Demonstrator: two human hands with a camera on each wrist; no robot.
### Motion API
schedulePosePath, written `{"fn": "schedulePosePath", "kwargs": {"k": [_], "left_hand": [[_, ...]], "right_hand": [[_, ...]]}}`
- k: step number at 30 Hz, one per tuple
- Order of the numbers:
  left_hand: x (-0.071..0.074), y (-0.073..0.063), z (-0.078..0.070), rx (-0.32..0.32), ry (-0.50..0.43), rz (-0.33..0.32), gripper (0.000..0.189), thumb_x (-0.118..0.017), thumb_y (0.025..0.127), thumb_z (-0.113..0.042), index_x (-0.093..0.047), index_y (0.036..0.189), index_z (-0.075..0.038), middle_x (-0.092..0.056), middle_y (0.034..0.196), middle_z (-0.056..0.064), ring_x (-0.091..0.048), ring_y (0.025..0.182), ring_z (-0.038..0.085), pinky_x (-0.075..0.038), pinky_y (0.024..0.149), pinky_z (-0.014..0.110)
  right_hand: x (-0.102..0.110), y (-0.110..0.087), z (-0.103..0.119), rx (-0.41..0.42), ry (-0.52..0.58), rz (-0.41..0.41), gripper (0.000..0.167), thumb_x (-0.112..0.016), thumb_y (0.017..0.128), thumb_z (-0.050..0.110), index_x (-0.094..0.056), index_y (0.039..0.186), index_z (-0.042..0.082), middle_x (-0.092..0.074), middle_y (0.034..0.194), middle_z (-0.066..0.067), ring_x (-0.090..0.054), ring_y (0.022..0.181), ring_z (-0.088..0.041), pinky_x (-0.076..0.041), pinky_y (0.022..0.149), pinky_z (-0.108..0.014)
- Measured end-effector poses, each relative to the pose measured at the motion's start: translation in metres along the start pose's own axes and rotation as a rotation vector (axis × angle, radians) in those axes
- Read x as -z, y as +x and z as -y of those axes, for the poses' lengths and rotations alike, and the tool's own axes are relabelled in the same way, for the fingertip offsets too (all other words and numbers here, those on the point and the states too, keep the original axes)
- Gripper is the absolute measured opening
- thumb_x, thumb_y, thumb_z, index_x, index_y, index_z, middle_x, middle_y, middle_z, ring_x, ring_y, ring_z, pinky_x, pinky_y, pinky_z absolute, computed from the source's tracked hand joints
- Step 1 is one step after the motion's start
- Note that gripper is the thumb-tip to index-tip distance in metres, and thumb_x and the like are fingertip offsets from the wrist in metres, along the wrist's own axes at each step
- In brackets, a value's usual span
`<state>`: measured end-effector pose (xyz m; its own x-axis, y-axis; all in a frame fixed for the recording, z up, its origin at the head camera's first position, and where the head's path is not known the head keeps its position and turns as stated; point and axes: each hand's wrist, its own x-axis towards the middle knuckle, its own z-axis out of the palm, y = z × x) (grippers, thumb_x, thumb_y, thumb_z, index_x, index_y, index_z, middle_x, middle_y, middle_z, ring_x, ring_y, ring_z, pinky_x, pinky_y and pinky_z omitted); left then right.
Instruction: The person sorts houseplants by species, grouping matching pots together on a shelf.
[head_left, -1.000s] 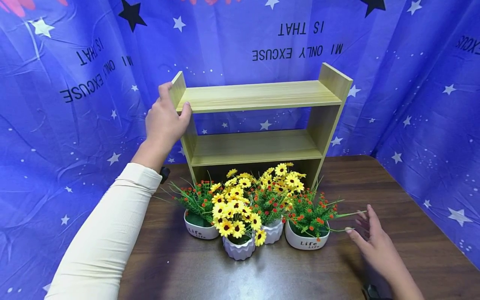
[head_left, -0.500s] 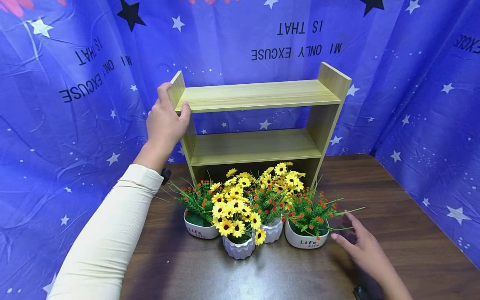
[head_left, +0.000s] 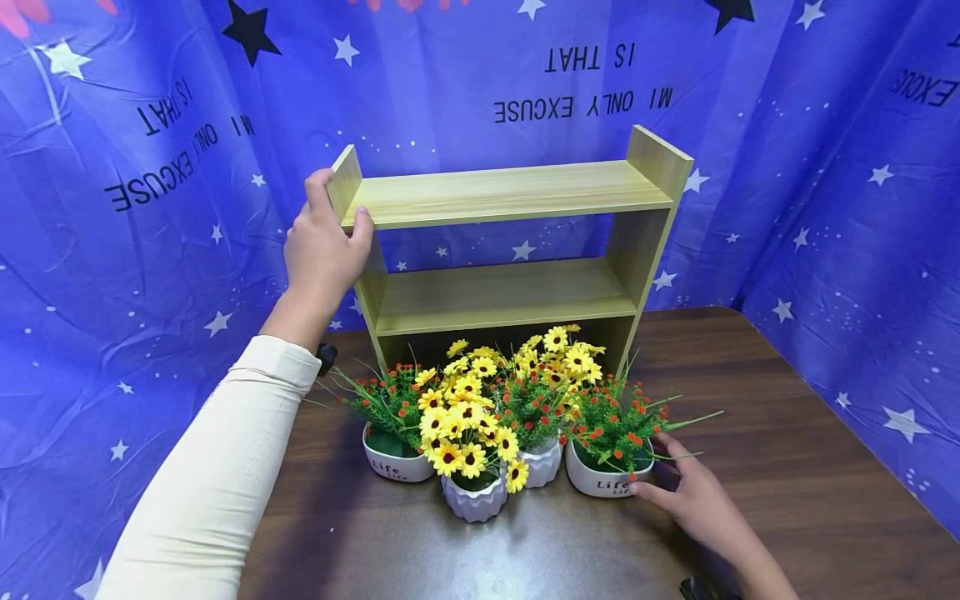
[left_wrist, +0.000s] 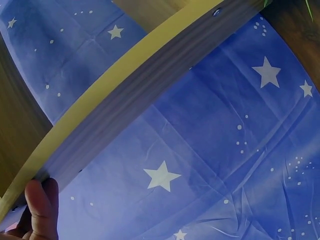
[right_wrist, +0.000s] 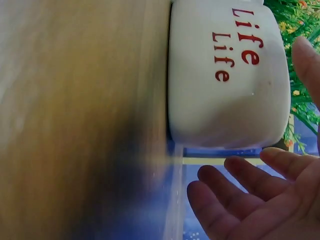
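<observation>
My left hand [head_left: 324, 250] grips the top of the left side panel of a light wooden shelf [head_left: 517, 193], thumb on its front. In the left wrist view, fingers [left_wrist: 41, 207] wrap the panel's edge. My right hand [head_left: 693, 500] is at the right end of a white oval "Life" pot [head_left: 600, 482] with red-flowered greenery [head_left: 615, 425]. The thumb is by the pot's front and the other fingers reach behind. In the right wrist view, spread, slightly bent fingers [right_wrist: 250, 180] lie close to the pot; contact is unclear.
Left of that pot stand a ridged pot of yellow daisies [head_left: 474, 502], another ridged pot [head_left: 542, 467] behind it and a second "Life" pot [head_left: 393, 467]. All are on a dark wooden table [head_left: 787, 467], before the shelf. A blue starry curtain [head_left: 450, 83] hangs behind.
My right hand has moved left, from beside the long leaves to the right end of the "Life" pot. The left hand keeps its grip on the shelf. The view has shifted slightly.
</observation>
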<state>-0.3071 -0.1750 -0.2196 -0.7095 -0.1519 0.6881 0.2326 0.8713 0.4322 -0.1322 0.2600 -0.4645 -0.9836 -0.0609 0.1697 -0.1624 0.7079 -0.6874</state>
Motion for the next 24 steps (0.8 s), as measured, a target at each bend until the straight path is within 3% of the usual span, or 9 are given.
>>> {"fn": "schedulePosePath", "kwargs": {"k": [6, 11, 15, 19, 24], "left_hand": [[-0.001, 0.0, 0.001, -0.014, -0.007, -0.01, 0.054, -0.048, 0.088, -0.041, -0.027, 0.134, -0.022, -0.059, 0.106, 0.025, -0.058, 0.087, 0.048, -0.041, 0.069, 0.057], [0.0, -0.001, 0.001, -0.015, -0.012, -0.012, 0.054, -0.048, 0.088, -0.041, -0.028, 0.134, -0.021, -0.059, 0.107, 0.025, -0.058, 0.087, 0.047, -0.041, 0.069, 0.057], [0.0, 0.0, 0.001, -0.012, -0.009, -0.008, 0.054, -0.047, 0.088, -0.041, -0.027, 0.134, -0.021, -0.058, 0.106, 0.025, -0.058, 0.086, 0.047, -0.041, 0.069, 0.057], [0.001, 0.0, 0.0, -0.009, -0.004, -0.008, 0.054, -0.047, 0.088, -0.042, -0.028, 0.133, -0.021, -0.059, 0.105, 0.025, -0.058, 0.085, 0.048, -0.041, 0.068, 0.057], [0.002, 0.0, 0.0, -0.003, -0.001, -0.002, 0.054, -0.048, 0.088, -0.042, -0.028, 0.133, -0.02, -0.059, 0.104, 0.026, -0.058, 0.085, 0.048, -0.041, 0.068, 0.057]], "right_hand": [[-0.005, 0.004, 0.003, -0.041, 0.015, 0.005, 0.08, -0.073, 0.074, 0.043, -0.037, 0.133, 0.002, -0.06, 0.114, -0.018, -0.054, 0.106, -0.031, -0.039, 0.087, -0.05], [-0.009, 0.007, 0.006, -0.061, 0.068, 0.007, 0.08, -0.075, 0.072, 0.043, -0.037, 0.133, 0.007, -0.057, 0.119, -0.019, -0.048, 0.114, -0.037, -0.033, 0.091, -0.055], [-0.013, 0.009, 0.006, -0.07, 0.158, 0.023, 0.08, -0.076, 0.072, 0.038, -0.035, 0.134, 0.008, -0.058, 0.116, -0.015, -0.053, 0.109, -0.027, -0.041, 0.089, -0.041], [-0.016, 0.009, 0.007, -0.091, 0.248, 0.035, 0.078, -0.077, 0.072, 0.031, -0.034, 0.134, 0.008, -0.059, 0.114, -0.014, -0.058, 0.1, -0.021, -0.048, 0.075, -0.025], [-0.014, 0.009, 0.008, -0.123, 0.248, 0.013, 0.083, -0.077, 0.073, 0.029, -0.03, 0.137, 0.001, -0.058, 0.114, -0.021, -0.059, 0.099, -0.025, -0.048, 0.071, -0.024]]}}
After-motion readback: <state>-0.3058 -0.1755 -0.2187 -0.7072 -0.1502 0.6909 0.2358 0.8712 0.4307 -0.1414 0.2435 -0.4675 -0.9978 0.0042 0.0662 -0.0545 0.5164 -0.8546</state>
